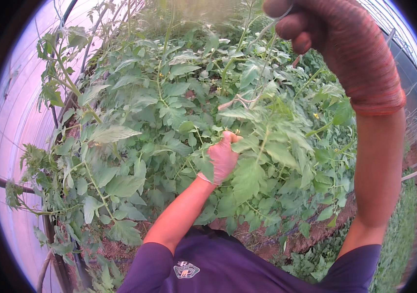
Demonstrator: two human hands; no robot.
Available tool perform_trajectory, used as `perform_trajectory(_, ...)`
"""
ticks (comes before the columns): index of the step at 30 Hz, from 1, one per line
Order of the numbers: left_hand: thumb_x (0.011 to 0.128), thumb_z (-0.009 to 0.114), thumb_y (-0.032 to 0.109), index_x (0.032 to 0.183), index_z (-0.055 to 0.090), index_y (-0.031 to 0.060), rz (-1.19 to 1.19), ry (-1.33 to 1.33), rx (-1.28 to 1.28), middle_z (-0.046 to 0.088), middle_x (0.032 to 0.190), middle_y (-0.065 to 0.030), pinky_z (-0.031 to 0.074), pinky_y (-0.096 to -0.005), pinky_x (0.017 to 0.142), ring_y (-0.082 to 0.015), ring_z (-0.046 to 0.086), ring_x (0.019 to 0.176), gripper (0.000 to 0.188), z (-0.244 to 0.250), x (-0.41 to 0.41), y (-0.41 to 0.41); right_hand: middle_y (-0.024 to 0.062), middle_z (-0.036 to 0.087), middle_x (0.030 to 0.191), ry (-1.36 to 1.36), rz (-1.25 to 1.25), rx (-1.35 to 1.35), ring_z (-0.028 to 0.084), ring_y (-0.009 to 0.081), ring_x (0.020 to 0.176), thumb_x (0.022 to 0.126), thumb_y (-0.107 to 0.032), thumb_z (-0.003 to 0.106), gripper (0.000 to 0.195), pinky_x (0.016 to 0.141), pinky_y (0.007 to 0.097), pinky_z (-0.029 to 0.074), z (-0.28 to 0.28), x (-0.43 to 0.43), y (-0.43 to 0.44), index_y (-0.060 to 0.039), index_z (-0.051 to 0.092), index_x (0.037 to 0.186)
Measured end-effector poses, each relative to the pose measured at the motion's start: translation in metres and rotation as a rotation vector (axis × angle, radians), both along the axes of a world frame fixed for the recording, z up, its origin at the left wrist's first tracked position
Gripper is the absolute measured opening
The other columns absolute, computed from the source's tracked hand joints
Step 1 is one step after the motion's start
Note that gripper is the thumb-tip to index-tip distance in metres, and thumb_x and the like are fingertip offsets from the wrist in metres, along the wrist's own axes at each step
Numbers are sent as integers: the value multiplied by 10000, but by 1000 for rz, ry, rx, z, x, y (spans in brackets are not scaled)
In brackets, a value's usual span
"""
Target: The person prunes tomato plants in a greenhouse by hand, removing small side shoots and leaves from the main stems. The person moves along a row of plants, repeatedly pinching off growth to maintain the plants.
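Observation:
My left hand point(224, 157), in a thin translucent glove, is among the leaves of a tomato plant point(263, 143). Its thumb and fingers are closed around part of the plant beside small yellow flowers point(237, 131); the gripped part is mostly hidden. High at the upper right is my right hand point(322, 33), wearing a reddish, dark-stained work glove with its fingers curled. A pale twine point(267, 25) runs from those fingers down to a tangled, knotted end point(243, 99) above the plant's leafy top.
Dense tomato plants point(179, 91) fill the bed before me. A tall stem point(69, 82) leans at the left, near the greenhouse's plastic film wall point(18, 121). Bare soil point(263, 245) shows near my body, and a grass strip point(395, 234) runs along the right.

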State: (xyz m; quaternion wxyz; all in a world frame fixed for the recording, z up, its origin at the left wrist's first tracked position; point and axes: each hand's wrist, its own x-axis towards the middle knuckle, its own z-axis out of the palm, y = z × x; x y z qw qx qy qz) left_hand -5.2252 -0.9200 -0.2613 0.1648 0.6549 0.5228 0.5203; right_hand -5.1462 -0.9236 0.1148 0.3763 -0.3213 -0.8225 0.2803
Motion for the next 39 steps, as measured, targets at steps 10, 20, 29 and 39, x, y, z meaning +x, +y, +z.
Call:
perform_trajectory(10,887,724,177,1101,717,132,234,-364,-291,721,907,-49,523,-339,750,-193,683,818,218,56,-88,20,83,683,940,69,8,-242,674,120,723,988,-276,591,352,589,225,512,-47,54,-9,18,635,1177)
perform_trajectory(20,917,721,205,1052,658,69,225,-180,-401,700,918,-50,520,-308,736,-162,674,825,201,52,-81,-37,47,659,861,230,147,-385,628,103,659,996,-277,583,368,545,224,468,-53,27,1,27,611,1202)
perform_trajectory(29,980,627,104,1109,617,92,50,-657,-201,674,1086,-39,523,-280,781,-138,661,975,130,47,-94,-40,54,668,883,-116,26,-121,630,93,665,973,-210,556,274,547,231,482,-73,65,34,-8,677,1114)
perform_trajectory(39,982,543,81,1266,676,141,-164,649,-262,683,817,-104,517,-392,493,-237,663,611,319,86,-18,-64,57,682,1038,-357,277,219,659,93,790,1017,-310,571,421,676,185,529,1,39,56,45,638,1234)
